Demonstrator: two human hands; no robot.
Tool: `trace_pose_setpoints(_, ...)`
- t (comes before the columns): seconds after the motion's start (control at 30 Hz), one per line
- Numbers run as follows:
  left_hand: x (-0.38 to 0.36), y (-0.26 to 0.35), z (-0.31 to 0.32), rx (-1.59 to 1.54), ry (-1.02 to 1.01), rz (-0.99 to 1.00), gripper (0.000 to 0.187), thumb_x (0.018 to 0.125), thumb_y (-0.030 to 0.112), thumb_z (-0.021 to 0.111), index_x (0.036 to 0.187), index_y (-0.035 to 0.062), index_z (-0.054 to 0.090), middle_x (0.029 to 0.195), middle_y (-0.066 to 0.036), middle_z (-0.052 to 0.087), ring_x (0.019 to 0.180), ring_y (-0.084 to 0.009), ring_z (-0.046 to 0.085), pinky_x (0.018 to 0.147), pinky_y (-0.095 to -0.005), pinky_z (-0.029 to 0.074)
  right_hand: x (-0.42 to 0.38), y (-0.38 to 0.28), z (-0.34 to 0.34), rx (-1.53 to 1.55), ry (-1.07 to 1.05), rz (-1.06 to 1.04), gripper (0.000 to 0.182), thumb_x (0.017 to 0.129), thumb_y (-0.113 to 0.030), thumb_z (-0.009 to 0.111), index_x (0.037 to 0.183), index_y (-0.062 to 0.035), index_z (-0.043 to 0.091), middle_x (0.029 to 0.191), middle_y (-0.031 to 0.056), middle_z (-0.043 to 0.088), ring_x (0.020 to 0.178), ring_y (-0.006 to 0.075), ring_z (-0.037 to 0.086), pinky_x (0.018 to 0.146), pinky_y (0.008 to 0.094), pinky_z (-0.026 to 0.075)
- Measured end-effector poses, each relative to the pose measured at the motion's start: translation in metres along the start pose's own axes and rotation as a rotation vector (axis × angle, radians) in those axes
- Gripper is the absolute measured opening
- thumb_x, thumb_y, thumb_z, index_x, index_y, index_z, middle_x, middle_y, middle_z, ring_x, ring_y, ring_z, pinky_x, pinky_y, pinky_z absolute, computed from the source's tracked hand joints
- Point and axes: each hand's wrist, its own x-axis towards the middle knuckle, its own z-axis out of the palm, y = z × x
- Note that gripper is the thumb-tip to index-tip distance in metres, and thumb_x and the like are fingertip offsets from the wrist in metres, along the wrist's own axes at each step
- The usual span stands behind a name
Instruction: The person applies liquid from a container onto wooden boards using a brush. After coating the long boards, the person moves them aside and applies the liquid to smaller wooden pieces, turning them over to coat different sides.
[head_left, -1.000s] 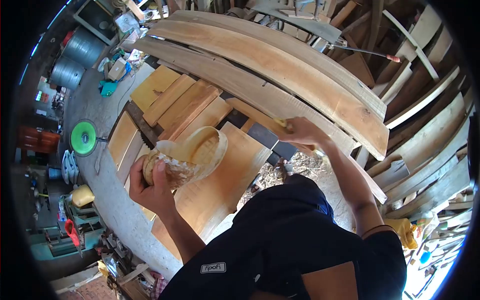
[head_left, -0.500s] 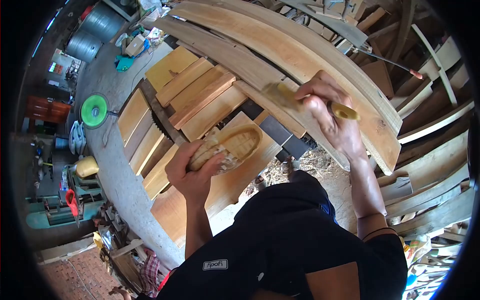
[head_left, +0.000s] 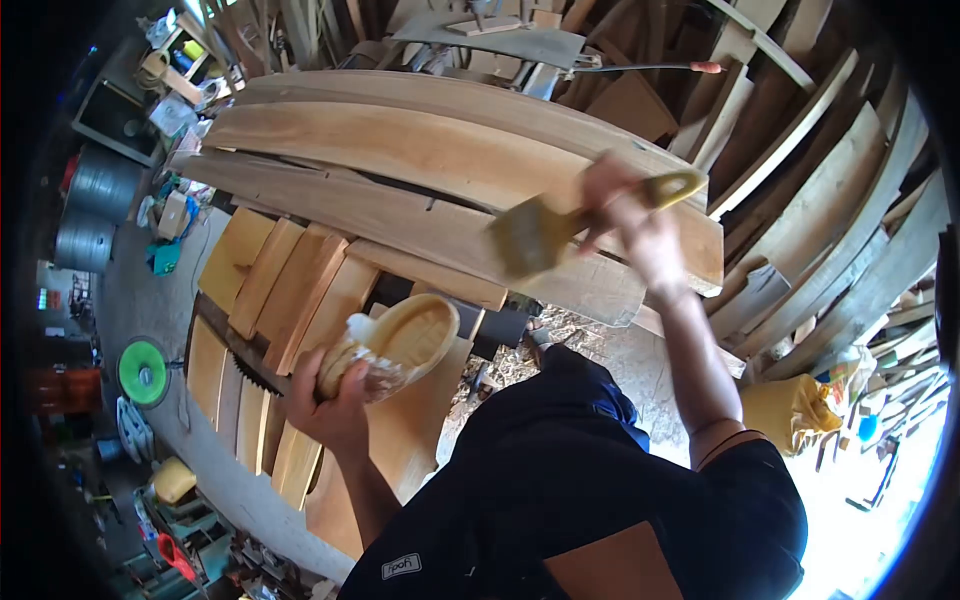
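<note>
My left hand (head_left: 330,400) is closed around a tan oval container (head_left: 405,340), tilted with its open mouth up to the right. White smears coat its outside and its far-left rim, and some glossy residue shows inside. Over the long planks, my right hand (head_left: 635,225) grips a wide flat paintbrush (head_left: 535,235) by its yellow handle, which sticks out behind the fingers. Brush and hand are blurred by motion, and the bristles point left. Below the brush lies a long grey-brown plank (head_left: 400,205). Several shorter wood pieces (head_left: 300,285) are laid side by side near my left hand.
Long curved planks (head_left: 400,140) span the far side of the work area. Stacked curved timber (head_left: 830,190) stands on the right. A green fan (head_left: 142,372) and metal drums (head_left: 100,190) are on the left. A toothed saw blade (head_left: 255,370) lies among the boards.
My view has turned, shifting the boards left and down. The brush has swung from edge-on to showing its broad face, while my left hand keeps hold of the container.
</note>
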Motion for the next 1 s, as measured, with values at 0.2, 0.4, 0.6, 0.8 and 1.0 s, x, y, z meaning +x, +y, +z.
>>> trace_pose_setpoints(0.2,0.004,-0.018,-0.01,0.048,0.082,-0.102,0.028,0.072,0.006,0.072,0.097,-0.0031,0.062,0.085,-0.009,0.064,0.076,-0.0176,0.06,0.07,-0.0282,0.049,0.003,0.038,-0.188,-1.346,0.464,0.188,0.043,0.082,-0.04,0.064,0.079,0.003,0.066,0.069,0.0213,0.064,0.063,0.0331,0.066,0.062,0.0419,0.051)
trace_pose_setpoints(0.4,0.013,-0.015,-0.012,0.134,0.191,-0.242,0.026,0.074,0.003,0.07,0.098,-0.003,0.061,0.09,-0.008,0.063,0.08,-0.0159,0.059,0.074,-0.0286,0.049,0.011,0.09,-0.193,-1.304,0.027,0.52,0.048,0.079,-0.048,0.064,0.078,-0.0003,0.069,0.066,0.0169,0.065,0.065,0.0299,0.067,0.064,0.0422,0.052)
trace_pose_setpoints(0.6,0.015,-0.005,-0.011,0.121,0.25,-0.192,0.027,0.071,0.002,0.072,0.095,-0.0029,0.062,0.087,-0.008,0.064,0.078,-0.0148,0.059,0.073,-0.0266,0.048,0.11,0.134,-0.045,-1.211,-0.307,0.183,0.039,0.08,-0.046,0.065,0.083,-0.0074,0.07,0.075,0.0119,0.068,0.074,0.0268,0.067,0.072,0.041,0.051)
trace_pose_setpoints(0.8,0.005,0.014,-0.017,0.278,0.334,-0.266,0.027,0.069,0.006,0.074,0.091,-0.0041,0.062,0.085,-0.009,0.064,0.075,-0.016,0.059,0.071,-0.0288,0.048,0.216,0.131,0.103,-0.879,-0.368,0.201,0.036,0.08,-0.041,0.063,0.092,-0.0082,0.07,0.076,0.0124,0.069,0.079,0.0285,0.067,0.077,0.0395,0.052)
trace_pose_setpoints(1.0,-0.018,0.029,-0.029,0.419,0.497,-0.359,0.026,0.073,0.009,0.073,0.091,-0.0049,0.061,0.082,-0.008,0.062,0.073,-0.0149,0.056,0.069,-0.0284,0.048,0.322,0.184,0.2,-0.482,-0.24,0.034,0.036,0.081,-0.042,0.062,0.097,-0.0108,0.071,0.075,0.0098,0.069,0.08,0.0252,0.067,0.076,0.0377,0.052)
